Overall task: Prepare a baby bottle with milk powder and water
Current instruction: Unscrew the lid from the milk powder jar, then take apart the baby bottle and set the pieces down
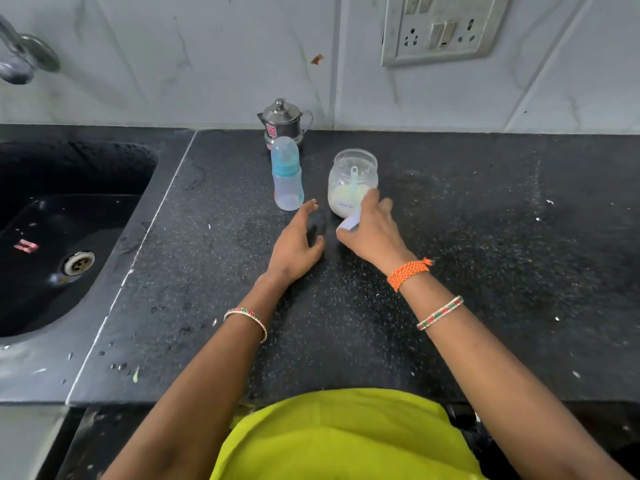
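Note:
A clear baby bottle with a blue collar and a domed cap stands upright on the black counter. To its right is an open glass jar holding pale milk powder and a light blue scoop. My right hand is just in front of the jar, fingers closed over a white lid held near the counter. My left hand hovers open below the bottle, fingertips close to its base, holding nothing.
A small steel pot with a lid stands against the tiled wall behind the bottle. A black sink lies to the left, with a tap above it. A socket panel is on the wall.

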{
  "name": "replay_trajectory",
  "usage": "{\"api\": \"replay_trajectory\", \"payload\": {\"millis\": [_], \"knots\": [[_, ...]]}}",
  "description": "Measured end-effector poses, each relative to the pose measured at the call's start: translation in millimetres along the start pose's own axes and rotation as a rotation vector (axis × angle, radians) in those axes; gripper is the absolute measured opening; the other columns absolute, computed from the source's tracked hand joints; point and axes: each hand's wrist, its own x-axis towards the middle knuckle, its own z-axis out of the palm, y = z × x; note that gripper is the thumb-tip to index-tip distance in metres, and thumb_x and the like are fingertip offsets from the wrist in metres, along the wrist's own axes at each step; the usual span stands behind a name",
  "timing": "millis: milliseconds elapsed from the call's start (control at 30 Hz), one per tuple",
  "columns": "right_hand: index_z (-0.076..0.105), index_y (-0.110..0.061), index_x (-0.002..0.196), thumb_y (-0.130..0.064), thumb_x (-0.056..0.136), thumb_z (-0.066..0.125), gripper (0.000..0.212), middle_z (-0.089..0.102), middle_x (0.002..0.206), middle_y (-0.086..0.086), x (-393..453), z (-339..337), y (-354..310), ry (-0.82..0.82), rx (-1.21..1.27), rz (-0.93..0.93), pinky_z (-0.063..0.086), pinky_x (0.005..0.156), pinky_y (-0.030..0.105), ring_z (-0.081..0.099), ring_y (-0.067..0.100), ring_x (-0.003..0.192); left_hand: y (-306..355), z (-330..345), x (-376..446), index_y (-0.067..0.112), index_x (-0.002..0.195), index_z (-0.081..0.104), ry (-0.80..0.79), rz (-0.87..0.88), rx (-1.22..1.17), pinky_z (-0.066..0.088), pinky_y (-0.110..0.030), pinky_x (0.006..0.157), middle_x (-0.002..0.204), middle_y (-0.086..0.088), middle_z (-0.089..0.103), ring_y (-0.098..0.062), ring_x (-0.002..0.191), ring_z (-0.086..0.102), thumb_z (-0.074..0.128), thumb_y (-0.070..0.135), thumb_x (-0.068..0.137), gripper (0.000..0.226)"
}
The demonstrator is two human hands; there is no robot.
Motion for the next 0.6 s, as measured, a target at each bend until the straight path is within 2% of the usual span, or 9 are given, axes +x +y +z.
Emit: {"api": "replay_trajectory", "payload": {"millis": [100, 167, 233, 300, 400, 467, 500, 533, 600], "knots": [[0.036, 0.000, 0.127, -0.031, 0.082, 0.068, 0.063, 0.042, 0.127, 0.017, -4, 11, 10, -0.027, 0.002, 0.053, 0.042, 0.081, 0.033, 0.053, 0.038, 0.110, 4, -5, -1, 0.021, 0.142, 0.030, 0.028, -0.002, 0.005, 0.038, -0.023, 0.093, 0.144, 0.006, 0.045, -0.017, 0.116, 0.054, 0.055, 0.014, 0.083, 0.064], [0.040, 0.000, 0.127, -0.037, 0.082, 0.067, 0.064, 0.044, 0.127, 0.017, -3, 14, 17, -0.069, -0.078, 0.066, 0.044, 0.087, 0.036, 0.052, 0.037, 0.113, 6, -7, 0, 0.021, 0.141, 0.032, 0.028, -0.001, 0.009, 0.046, -0.029, 0.088, 0.143, 0.007, 0.046, -0.019, 0.092, 0.062, 0.055, 0.014, 0.083, 0.063], [0.043, -0.002, 0.130, -0.042, 0.081, 0.066, 0.067, 0.045, 0.130, 0.018, -1, 16, 25, -0.146, -0.217, 0.081, 0.042, 0.095, 0.041, 0.046, 0.036, 0.121, 5, -9, 2, 0.022, 0.139, 0.033, 0.034, -0.011, 0.015, 0.051, -0.034, 0.080, 0.141, 0.009, 0.048, -0.013, 0.063, 0.057, 0.055, 0.014, 0.083, 0.061], [0.043, -0.004, 0.131, -0.044, 0.082, 0.064, 0.066, 0.042, 0.134, 0.018, 0, 18, 29, -0.196, -0.308, 0.084, 0.038, 0.101, 0.045, 0.038, 0.036, 0.127, 3, -11, 4, 0.022, 0.137, 0.035, 0.044, -0.021, 0.010, 0.051, -0.033, 0.075, 0.139, 0.009, 0.050, -0.009, 0.055, 0.051, 0.055, 0.014, 0.083, 0.058], [0.039, -0.007, 0.134, -0.047, 0.083, 0.061, 0.069, 0.033, 0.142, 0.020, 4, 16, 27, -0.305, -0.396, 0.089, 0.026, 0.108, 0.051, 0.022, 0.040, 0.136, 2, -14, 5, 0.019, 0.134, 0.040, 0.084, -0.025, -0.031, 0.050, -0.031, 0.075, 0.135, 0.006, 0.053, -0.006, 0.062, 0.053, 0.055, 0.012, 0.082, 0.054], [0.034, -0.008, 0.139, -0.051, 0.084, 0.059, 0.074, 0.023, 0.149, 0.022, 6, 9, 22, -0.405, -0.464, 0.110, 0.016, 0.111, 0.056, 0.009, 0.043, 0.141, 2, -17, 6, 0.017, 0.130, 0.044, 0.137, -0.030, -0.075, 0.049, -0.030, 0.080, 0.132, 0.003, 0.055, -0.009, 0.088, 0.058, 0.054, 0.010, 0.082, 0.050], [0.035, -0.010, 0.140, -0.052, 0.084, 0.058, 0.074, 0.023, 0.150, 0.021, 7, 3, 17, -0.422, -0.507, 0.107, 0.014, 0.111, 0.057, 0.007, 0.043, 0.142, 1, -18, 6, 0.017, 0.129, 0.046, 0.168, -0.034, -0.094, 0.048, -0.029, 0.082, 0.129, 0.002, 0.056, -0.011, 0.098, 0.057, 0.054, 0.009, 0.082, 0.048], [0.038, -0.011, 0.139, -0.053, 0.084, 0.057, 0.071, 0.028, 0.148, 0.020, 7, -4, 10, -0.407, -0.543, 0.086, 0.016, 0.110, 0.057, 0.013, 0.042, 0.141, 0, -21, 6, 0.016, 0.127, 0.048, 0.204, -0.038, -0.107, 0.047, -0.028, 0.083, 0.125, 0.002, 0.057, -0.012, 0.099, 0.056, 0.054, 0.008, 0.081, 0.046], [0.049, -0.012, 0.126, -0.051, 0.086, 0.055, 0.056, 0.047, 0.134, 0.016, 9, -21, -8, -0.304, -0.520, -0.005, 0.030, 0.103, 0.051, 0.038, 0.038, 0.128, -2, -27, 8, 0.016, 0.122, 0.052, 0.278, -0.040, -0.131, 0.048, -0.029, 0.084, 0.118, 0.002, 0.059, -0.014, 0.096, 0.057, 0.053, 0.006, 0.080, 0.043]]}}
